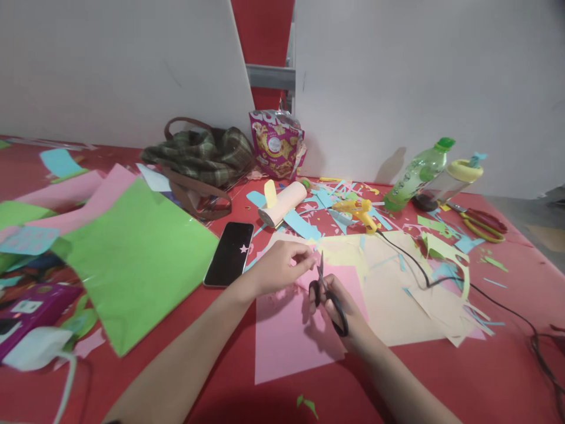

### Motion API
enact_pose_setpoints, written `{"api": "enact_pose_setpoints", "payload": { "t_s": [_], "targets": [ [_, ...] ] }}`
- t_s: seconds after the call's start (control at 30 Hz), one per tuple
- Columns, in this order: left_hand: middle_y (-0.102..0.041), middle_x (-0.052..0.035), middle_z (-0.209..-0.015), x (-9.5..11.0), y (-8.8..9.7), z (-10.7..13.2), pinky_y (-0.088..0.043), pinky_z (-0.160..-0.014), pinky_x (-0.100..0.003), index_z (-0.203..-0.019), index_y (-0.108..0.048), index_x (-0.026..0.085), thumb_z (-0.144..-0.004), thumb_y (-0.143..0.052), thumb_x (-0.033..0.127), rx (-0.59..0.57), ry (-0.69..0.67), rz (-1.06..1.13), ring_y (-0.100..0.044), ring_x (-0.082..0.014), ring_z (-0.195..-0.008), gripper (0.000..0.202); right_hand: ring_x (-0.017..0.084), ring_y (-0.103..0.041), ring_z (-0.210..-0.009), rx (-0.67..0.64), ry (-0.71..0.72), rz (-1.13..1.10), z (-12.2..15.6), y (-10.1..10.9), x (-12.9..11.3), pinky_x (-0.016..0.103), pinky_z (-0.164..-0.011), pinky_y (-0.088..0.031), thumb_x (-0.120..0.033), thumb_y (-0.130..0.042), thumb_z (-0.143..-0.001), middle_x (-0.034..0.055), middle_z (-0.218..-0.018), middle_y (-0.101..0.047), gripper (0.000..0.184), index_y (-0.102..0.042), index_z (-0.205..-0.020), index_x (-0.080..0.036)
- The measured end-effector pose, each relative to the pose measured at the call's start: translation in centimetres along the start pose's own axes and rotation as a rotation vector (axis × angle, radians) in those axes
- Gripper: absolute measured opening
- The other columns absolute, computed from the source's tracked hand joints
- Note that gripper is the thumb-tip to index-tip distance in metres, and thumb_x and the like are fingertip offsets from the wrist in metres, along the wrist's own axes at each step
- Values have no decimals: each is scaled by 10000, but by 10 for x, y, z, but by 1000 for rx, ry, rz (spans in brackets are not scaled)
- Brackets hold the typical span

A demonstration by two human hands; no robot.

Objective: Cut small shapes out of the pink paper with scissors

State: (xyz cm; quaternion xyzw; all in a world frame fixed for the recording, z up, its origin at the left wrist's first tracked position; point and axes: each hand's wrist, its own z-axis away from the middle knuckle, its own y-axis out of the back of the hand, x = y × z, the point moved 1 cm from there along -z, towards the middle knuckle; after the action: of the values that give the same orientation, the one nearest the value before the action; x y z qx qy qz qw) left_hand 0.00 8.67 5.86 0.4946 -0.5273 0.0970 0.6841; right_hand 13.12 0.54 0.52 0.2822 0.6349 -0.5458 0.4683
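Note:
My right hand [342, 309] grips black-handled scissors [325, 292], blades pointing up and away from me. My left hand [278, 265] is closed in a pinch right at the blade tips; what it pinches is too small to make out. Both hands hover over a pink paper sheet [286, 335] lying on the red table [441, 377]. A cream sheet [397, 300] lies just right of the pink one.
A black phone [229, 253] lies left of my left hand, beside a big green sheet [136, 259]. Farther back are a paper roll [282, 203], a yellow glue gun [359, 211] with its black cord [424, 277], a plaid bag [203, 156], a snack bag [277, 143], a green bottle [417, 174], and red scissors [481, 224]. Paper scraps lie everywhere.

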Motion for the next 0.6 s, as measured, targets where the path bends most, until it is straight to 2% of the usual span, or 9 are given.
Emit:
{"api": "enact_pose_setpoints", "payload": {
  "t_s": [0.27,0.6],
  "targets": [
    [-556,7,-633,0,1,1,-379,-618,-206,-607,-519,144,-789,-383,264,-5,3,5,-498,-106,-635,256,121,-447,-591,4,-6,26,0,-1,1,278,-572,-355,-430,-544,-718,-1,-719,-462,285,-364,-749,-211],
    [-540,16,-583,-1,6,1,-368,-577,-199,-589,-517,139,-751,-396,210,-55,53,-12,-477,-99,-586,215,110,-406,-537,-4,-40,9,1,2,2,254,-518,-324,-417,-554,-715,-28,-634,-434,286,-357,-732,-210]
  ]
}}
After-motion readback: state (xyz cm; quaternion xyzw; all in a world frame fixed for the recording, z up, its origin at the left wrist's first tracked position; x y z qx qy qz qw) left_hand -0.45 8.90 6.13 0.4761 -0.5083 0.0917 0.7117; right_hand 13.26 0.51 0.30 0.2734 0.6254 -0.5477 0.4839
